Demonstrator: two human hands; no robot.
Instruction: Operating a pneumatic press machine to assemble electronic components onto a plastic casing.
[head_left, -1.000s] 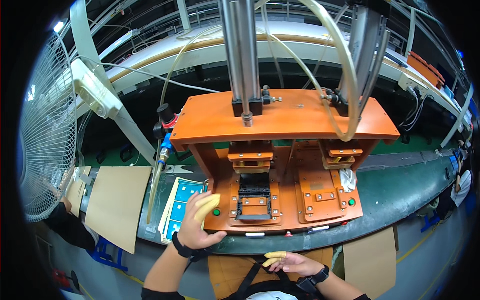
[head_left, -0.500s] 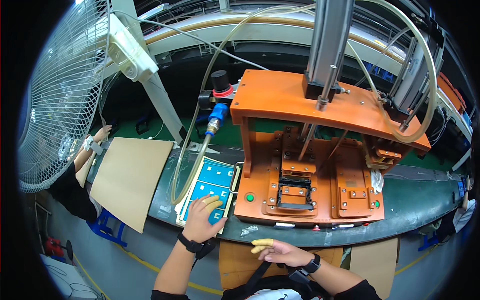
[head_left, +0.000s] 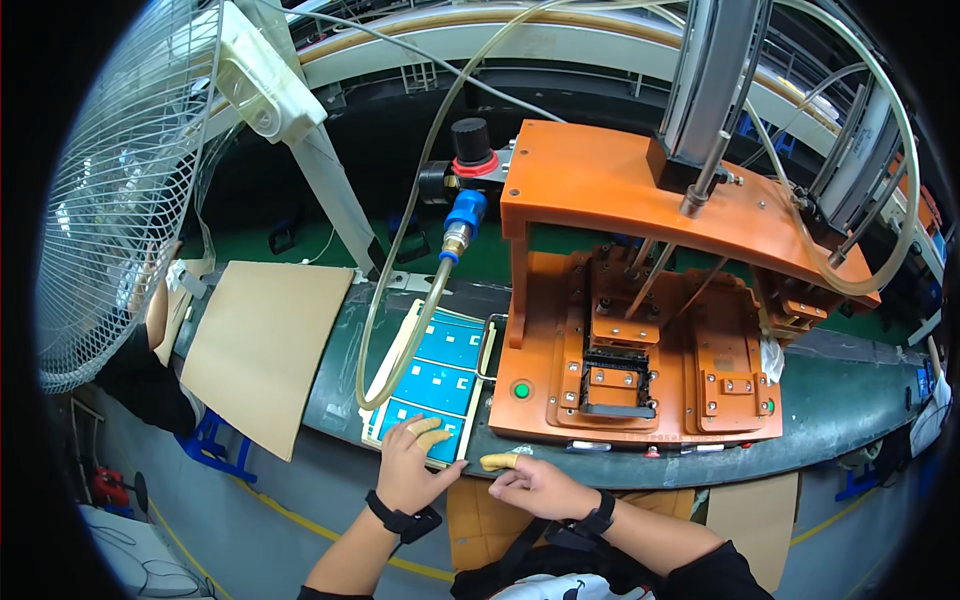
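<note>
My left hand (head_left: 410, 470) rests over the near end of a blue sheet (head_left: 443, 383) with small white cut-out shapes, on a stack of pale sheets. Its thumb is spread from the fingers, two of which wear yellow finger cots. My right hand (head_left: 545, 487) hovers at the bench's front edge, right of the sheets. Its cot-covered index finger points left, the other fingers bend loosely, and nothing shows in them. An orange press (head_left: 540, 345) stands beyond it, with a black rectangular frame (head_left: 618, 385) sitting in its left fixture.
A clear hose (head_left: 372, 350) loops down over the sheets from a blue fitting (head_left: 464, 212). Left are a cardboard sheet (head_left: 265, 345) and a large fan (head_left: 130, 190), with another person behind it. A green button (head_left: 522, 390) sits on the press's front left.
The view has shifted, so the press appears farther right. My right hand has moved closer to my left, its fingers more bent. My left hand has slid toward the sheet's near edge.
</note>
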